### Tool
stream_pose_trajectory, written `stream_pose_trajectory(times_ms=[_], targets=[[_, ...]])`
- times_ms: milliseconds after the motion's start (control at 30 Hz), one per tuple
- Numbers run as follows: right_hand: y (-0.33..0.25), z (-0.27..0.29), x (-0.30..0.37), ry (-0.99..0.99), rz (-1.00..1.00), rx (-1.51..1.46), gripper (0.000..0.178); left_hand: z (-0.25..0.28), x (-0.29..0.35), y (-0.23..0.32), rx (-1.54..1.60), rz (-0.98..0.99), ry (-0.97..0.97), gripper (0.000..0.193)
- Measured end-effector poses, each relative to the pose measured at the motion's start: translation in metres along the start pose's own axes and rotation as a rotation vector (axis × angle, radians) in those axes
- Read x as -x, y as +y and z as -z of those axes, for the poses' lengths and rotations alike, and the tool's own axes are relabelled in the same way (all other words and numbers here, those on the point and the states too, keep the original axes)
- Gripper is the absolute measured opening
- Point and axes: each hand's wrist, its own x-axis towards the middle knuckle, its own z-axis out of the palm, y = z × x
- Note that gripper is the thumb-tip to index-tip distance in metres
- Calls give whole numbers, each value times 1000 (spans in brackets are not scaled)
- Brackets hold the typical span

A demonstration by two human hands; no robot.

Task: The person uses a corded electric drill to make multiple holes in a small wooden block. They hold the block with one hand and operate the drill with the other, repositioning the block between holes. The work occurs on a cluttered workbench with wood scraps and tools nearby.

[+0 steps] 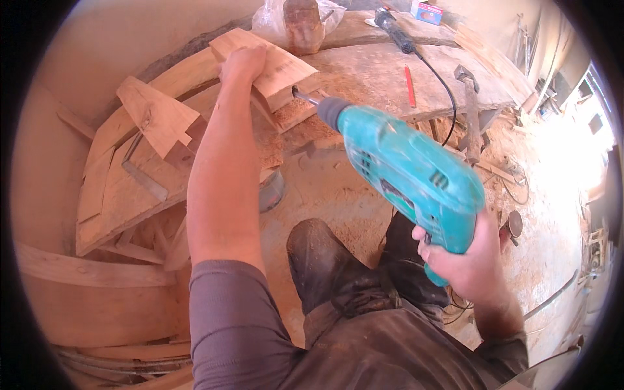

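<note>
My right hand (pixel 465 263) grips the handle of a teal power drill (pixel 406 159), which points up and to the left. Its bit (pixel 307 98) reaches a dark opening in the end of a pale wooden block (pixel 283 68); how deep it sits is hidden. My left hand (pixel 246 63) is closed over the block's left edge, with the arm stretched forward and some fingers out of sight. The block rests on other wood at the edge of the workbench (pixel 364 75). Sawdust lies beneath the block's end.
Left of my arm are a notched wood piece (pixel 156 117) and a metal square (pixel 143 175). An angle grinder (pixel 394 32), red pencil (pixel 409 86), hammer (pixel 469 110), brown jar (pixel 303 29) and small box (pixel 427 12) lie on the bench. A black cord (pixel 445 84) hangs over its edge.
</note>
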Motion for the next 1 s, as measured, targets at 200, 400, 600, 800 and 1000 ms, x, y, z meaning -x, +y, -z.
stream_pose_trajectory(times_ms=[200, 400, 600, 800, 1000], targets=[[83, -7, 25, 81, 22, -195, 64, -3, -5, -1, -46, -23, 2, 69], [109, -8, 20, 1, 114, -266, 82, -5, -25, -23, -81, -76, -2, 70], [118, -21, -14, 58, 53, -174, 76, 0, -8, -5, -43, -38, -8, 71], [162, -30, -31, 51, 80, -123, 63, 0, -10, -9, -28, -36, 9, 71], [200, -52, -38, 102, 127, -150, 68, 5, -3, -7, -26, -14, 8, 70]])
